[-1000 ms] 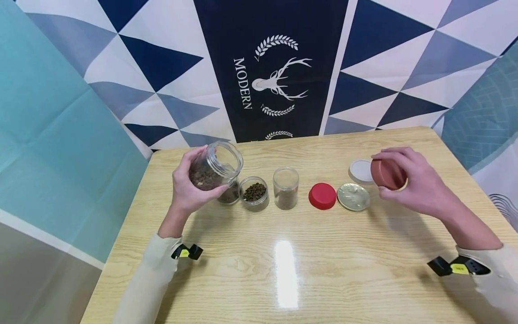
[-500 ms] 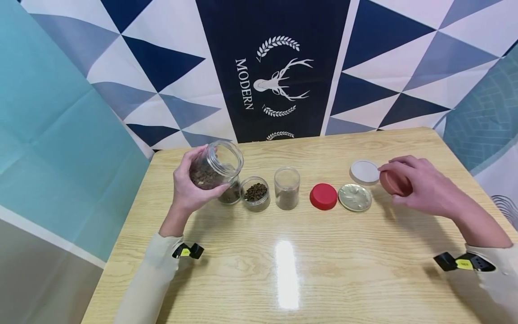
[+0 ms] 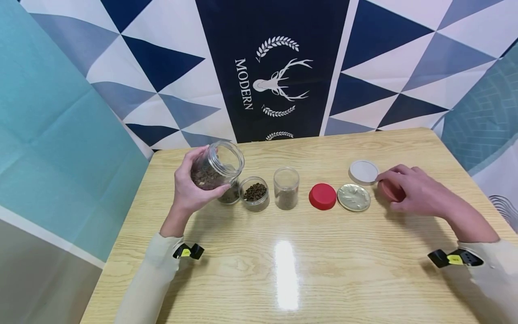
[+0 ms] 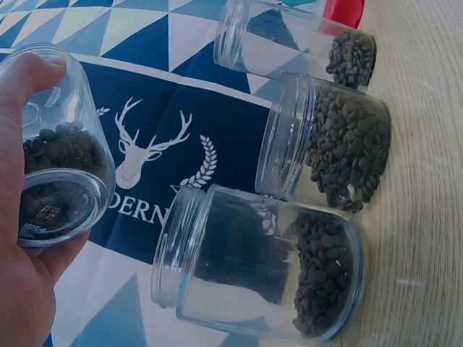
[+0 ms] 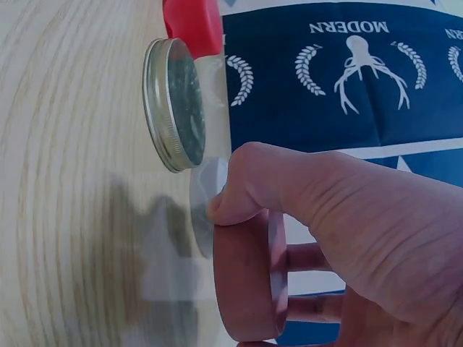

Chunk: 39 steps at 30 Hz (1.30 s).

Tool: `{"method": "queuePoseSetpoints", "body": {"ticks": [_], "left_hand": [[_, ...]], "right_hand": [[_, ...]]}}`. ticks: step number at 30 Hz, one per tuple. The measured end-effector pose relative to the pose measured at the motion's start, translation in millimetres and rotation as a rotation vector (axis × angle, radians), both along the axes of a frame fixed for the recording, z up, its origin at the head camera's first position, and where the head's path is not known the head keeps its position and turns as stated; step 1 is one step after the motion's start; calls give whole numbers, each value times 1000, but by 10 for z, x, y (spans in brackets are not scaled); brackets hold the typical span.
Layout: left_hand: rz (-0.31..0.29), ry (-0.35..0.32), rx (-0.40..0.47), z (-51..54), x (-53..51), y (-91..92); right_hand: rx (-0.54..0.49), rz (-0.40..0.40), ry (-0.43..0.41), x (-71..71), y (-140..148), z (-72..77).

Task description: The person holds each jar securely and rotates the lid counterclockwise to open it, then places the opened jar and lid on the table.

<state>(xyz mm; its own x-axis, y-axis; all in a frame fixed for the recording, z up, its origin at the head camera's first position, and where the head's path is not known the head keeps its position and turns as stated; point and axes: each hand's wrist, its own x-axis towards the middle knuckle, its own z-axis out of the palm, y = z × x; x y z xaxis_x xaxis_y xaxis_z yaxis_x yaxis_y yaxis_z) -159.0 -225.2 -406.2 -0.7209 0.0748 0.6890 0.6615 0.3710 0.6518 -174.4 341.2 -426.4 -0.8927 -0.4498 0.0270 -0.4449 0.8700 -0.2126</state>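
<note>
My left hand (image 3: 187, 191) grips a clear jar (image 3: 205, 173) partly filled with dark brown pellets. The jar is off the table and tilted, its uncovered mouth facing right. Thumb and fingers wrap its sides in the left wrist view. My right hand (image 3: 425, 191) pinches a reddish-brown lid (image 5: 242, 278) by its edge, low over the right side of the table. Just left of that hand lie a white lid (image 3: 363, 172) and a gold metal lid (image 3: 354, 197). The right wrist view shows the brown lid on edge between thumb and fingers.
Three uncovered jars with pellets stand in a row: one partly hidden behind the held jar (image 3: 229, 194), a short jar (image 3: 255, 202) and a taller narrow jar (image 3: 286, 189). A red lid (image 3: 323, 196) lies beside them. A patterned cloth (image 3: 279, 90) hangs behind the table (image 3: 243, 270).
My right hand has lowered the brown lid toward the table and moved it slightly right, uncovering more of the white lid. The left hand and its jar stay nearly still.
</note>
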Motion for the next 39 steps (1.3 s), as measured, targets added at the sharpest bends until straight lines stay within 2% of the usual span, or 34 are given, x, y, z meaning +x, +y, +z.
{"method": "queuePoseSetpoints", "body": {"ticks": [8, 19, 26, 30, 33, 39], "left_hand": [[-6, 8, -8, -22, -12, 19], [-25, -20, 6, -39, -11, 26], [-16, -31, 8, -61, -17, 26], [-24, -29, 10, -55, -19, 27], [-49, -30, 31, -55, -18, 24], [-188, -29, 141, -70, -38, 7]], "right_hand": [[12, -19, -98, -27, 15, -117], [-5, -4, -115, -19, 24, -192], [-19, 0, -120, -23, 17, -217], [-20, -2, -100, -6, 11, -214], [-16, -7, -71, 12, 10, -195], [12, -55, -81, 20, 12, -130]]}}
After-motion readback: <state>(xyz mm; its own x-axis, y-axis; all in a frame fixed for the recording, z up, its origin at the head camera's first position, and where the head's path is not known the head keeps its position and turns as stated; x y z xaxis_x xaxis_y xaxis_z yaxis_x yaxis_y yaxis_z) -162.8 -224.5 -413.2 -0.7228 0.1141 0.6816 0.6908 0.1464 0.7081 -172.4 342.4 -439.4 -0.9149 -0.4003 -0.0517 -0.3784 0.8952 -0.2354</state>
